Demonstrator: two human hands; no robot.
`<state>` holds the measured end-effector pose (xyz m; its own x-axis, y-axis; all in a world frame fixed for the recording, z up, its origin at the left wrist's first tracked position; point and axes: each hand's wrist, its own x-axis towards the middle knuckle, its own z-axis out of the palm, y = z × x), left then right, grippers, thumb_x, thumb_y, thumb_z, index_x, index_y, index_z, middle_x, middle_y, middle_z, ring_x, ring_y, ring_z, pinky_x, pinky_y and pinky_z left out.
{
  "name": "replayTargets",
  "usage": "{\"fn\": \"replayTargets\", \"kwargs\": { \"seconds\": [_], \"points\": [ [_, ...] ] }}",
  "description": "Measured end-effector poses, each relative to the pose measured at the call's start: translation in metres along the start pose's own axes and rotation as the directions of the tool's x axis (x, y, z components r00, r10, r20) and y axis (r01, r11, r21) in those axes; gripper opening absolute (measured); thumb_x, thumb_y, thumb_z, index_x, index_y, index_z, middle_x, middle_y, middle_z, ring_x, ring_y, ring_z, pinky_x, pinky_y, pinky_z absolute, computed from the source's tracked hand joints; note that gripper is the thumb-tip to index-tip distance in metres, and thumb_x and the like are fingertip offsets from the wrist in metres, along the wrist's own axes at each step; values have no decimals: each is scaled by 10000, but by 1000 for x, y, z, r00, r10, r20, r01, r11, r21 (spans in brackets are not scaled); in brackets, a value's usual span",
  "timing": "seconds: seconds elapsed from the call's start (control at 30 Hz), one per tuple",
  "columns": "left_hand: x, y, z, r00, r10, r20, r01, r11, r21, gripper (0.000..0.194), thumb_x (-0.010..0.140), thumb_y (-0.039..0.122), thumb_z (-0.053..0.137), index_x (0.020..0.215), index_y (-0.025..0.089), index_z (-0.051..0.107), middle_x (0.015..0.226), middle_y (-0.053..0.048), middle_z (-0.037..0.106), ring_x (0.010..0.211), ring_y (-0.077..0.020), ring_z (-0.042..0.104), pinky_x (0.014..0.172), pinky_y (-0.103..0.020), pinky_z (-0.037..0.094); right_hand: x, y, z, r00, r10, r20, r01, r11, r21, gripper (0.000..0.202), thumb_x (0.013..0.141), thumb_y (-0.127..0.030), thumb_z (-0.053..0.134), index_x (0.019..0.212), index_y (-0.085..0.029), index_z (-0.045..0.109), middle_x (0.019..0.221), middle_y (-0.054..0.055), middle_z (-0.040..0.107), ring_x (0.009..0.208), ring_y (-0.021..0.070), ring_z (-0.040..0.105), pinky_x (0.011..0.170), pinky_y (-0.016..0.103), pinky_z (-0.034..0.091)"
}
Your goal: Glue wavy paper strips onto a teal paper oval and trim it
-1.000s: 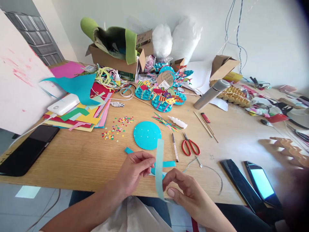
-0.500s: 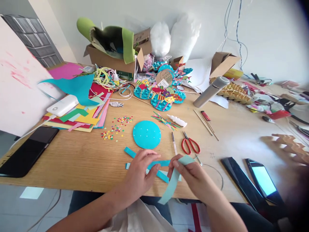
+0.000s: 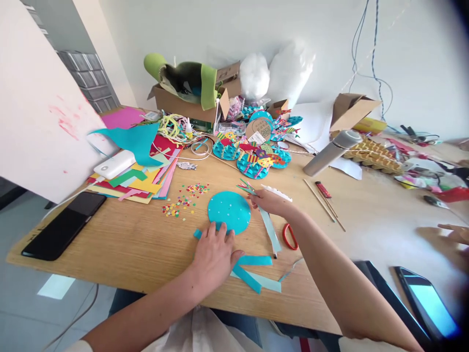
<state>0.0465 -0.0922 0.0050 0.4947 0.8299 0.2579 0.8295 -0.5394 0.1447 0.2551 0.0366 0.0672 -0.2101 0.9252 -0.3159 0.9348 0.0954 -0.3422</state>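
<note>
My left hand [image 3: 214, 252] lies flat with fingers apart, fingertips on the near edge of a blue dotted paper disc [image 3: 229, 210] and palm over blue paper strips [image 3: 252, 260]. My right hand [image 3: 269, 201] is stretched forward, closed on a pale blue paper strip [image 3: 269, 227] that trails down toward me. Its fingertips are at a small pile of thin coloured paper sticks [image 3: 245, 186], mostly hidden by the hand. Just behind it lies a white glue bottle [image 3: 277, 193]. The trailing strip covers most of a pen [image 3: 275, 254]. Red-handled scissors [image 3: 289, 237] are partly behind my forearm.
Paper confetti [image 3: 179, 205] lies left of the disc. Coloured paper sheets [image 3: 146, 188] and a black phone [image 3: 64, 225] are farther left. Decorated blue crafts [image 3: 252, 164] and a silver flask [image 3: 331, 152] stand behind. Another person's hand [image 3: 456, 233] and a lit phone [image 3: 427, 298] are at right.
My right hand has moved forward with the pale strip, from above the blue strips to the coloured sticks. My left hand has settled against the disc's edge. The view has shifted slightly left.
</note>
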Motion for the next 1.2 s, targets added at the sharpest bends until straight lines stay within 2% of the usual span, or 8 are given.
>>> {"fn": "replayTargets", "kwargs": {
  "seconds": [0.27,0.43,0.57,0.63,0.77,0.87,1.03,1.2],
  "points": [
    [15,-29,-13,993,62,98,-54,995,-88,327,962,380,459,915,149,685,1094,-130,658,1169,-305,552,1005,-474,441,-21,18,12,988,-11,156,-28,970,242,282,933,-312,428,849,-201,673,738,15,715,690,162,687,711,280,494],
    [31,-52,-19,988,112,104,-93,980,-175,366,992,359,396,858,164,675,1016,-95,685,1040,-231,623,1003,-427,454,-45,12,8,975,2,221,-73,946,316,239,908,-291,442,780,-212,628,626,3,690,703,183,692,695,291,489],
    [34,-62,-18,986,143,90,-122,970,-211,335,981,362,429,841,174,668,1032,-88,692,1076,-231,615,1015,-424,448,-62,6,3,982,4,188,-78,919,386,239,891,-312,461,710,-218,586,580,-4,635,539,151,626,556,274,464],
    [34,-64,-16,985,150,87,-128,967,-218,287,960,361,481,840,177,666,1058,-89,689,1083,-233,615,1024,-427,444,-69,2,1,983,48,177,-130,863,489,286,889,-382,479,657,-221,526,520,-21,555,456,123,545,476,256,445],
    [35,-67,-15,990,136,24,-119,932,-342,196,921,301,552,819,183,669,1061,-80,690,1131,-231,595,1044,-433,435,-84,-13,3,978,78,192,-199,613,765,362,840,-555,532,714,-218,496,489,-93,389,334,57,328,348,226,428],
    [42,-67,-24,1000,23,-19,-30,827,-561,142,884,303,602,915,192,684,1070,-76,695,1096,-228,606,974,-408,480,-89,-29,11,966,2,258,-225,498,837,408,793,-611,574,772,-208,513,481,-112,384,311,39,278,296,204,404],
    [61,-56,-47,973,-97,208,229,484,-845,363,807,464,661,1015,166,682,903,-51,721,806,-170,651,700,-269,505,-87,-52,32,944,-69,324,-254,475,842,423,769,-614,610,771,-205,504,459,-116,385,327,36,288,264,167,358],
    [74,-48,-44,968,-123,221,252,384,-889,273,798,417,642,770,147,664,711,2,656,644,-117,578,604,-224,442,-83,-64,42,957,-83,278,-205,486,850,443,769,-623,617,771,-215,447,469,-126,393,303,25,282,255,156,326]
  ]
}}
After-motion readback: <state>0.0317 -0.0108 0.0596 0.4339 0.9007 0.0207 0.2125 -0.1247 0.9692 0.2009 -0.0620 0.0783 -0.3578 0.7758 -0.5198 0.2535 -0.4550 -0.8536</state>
